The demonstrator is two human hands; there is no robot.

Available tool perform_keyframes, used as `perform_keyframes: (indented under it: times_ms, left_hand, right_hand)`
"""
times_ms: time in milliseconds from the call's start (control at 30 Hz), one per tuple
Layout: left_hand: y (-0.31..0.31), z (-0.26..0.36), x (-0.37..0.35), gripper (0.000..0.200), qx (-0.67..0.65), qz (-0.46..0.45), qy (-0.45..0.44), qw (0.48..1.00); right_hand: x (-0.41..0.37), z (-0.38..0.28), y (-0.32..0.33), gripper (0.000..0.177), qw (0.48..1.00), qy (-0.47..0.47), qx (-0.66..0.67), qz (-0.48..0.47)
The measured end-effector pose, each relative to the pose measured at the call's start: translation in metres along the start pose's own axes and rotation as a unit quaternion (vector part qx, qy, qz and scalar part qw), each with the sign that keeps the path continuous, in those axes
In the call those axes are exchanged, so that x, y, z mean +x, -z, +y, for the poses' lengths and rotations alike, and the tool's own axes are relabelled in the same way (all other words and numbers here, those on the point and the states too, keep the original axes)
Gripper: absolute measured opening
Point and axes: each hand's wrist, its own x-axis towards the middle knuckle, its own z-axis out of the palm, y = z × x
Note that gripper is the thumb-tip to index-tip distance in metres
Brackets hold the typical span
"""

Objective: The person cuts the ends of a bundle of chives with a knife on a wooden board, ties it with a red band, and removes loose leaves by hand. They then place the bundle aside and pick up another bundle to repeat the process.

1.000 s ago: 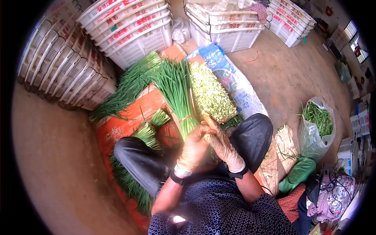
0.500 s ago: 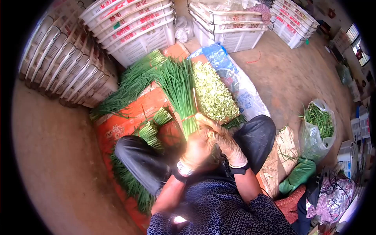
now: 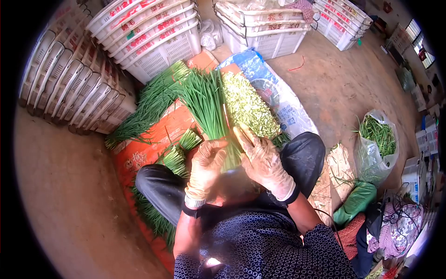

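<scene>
A bunch of long green garlic chives (image 3: 203, 100) lies in front of me, stalk ends toward my body. My left hand (image 3: 206, 166), in a pale glove, is at the left side of the stalk ends. Its fingers are curled in toward the thumb; what they pinch, if anything, I cannot make out. On the other side my right hand (image 3: 265, 162), also gloved, has its index and middle fingers stretched out and its thumb apart. The stalk ends between the hands are blurred. A pile of chopped pale stalk bits (image 3: 251, 104) lies just beyond the right hand.
More chive bunches (image 3: 158, 95) lie at the back left, and trimmed bundles (image 3: 175, 159) sit by my left knee on an orange sheet (image 3: 139, 156). Stacked white crates (image 3: 155, 51) stand behind. A clear bag of greens (image 3: 378, 139) and a green bundle (image 3: 357, 202) are at right.
My hands were together over the stalk ends, with a red band around the bunch. They have drawn apart to either side, and the band no longer shows clearly.
</scene>
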Motion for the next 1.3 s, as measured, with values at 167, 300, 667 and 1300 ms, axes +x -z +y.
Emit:
perform_keyframes:
  times_ms: [167, 300, 667, 1300]
  left_hand:
    - [-0.030, 0.000, -0.013, 0.029, 0.304, 0.032, -0.167, 0.937]
    - [-0.045, -0.027, -0.016, 0.017, 0.196, 0.008, -0.057, 0.979]
    - [-0.040, -0.010, -0.007, 0.014, 0.310, -0.042, -0.208, 0.927]
    - [-0.053, 0.005, -0.048, 0.026, 0.330, -0.024, -0.357, 0.874]
  right_hand:
    - [-0.002, 0.007, -0.035, 0.079, 0.996, 0.011, -0.029, 0.082]
    - [-0.003, 0.006, -0.034, 0.081, 0.996, -0.026, -0.046, 0.066]
    - [-0.008, 0.005, -0.042, 0.080, 0.996, -0.047, -0.055, 0.054]
    - [-0.009, 0.000, -0.014, 0.067, 0.973, 0.102, -0.126, 0.165]
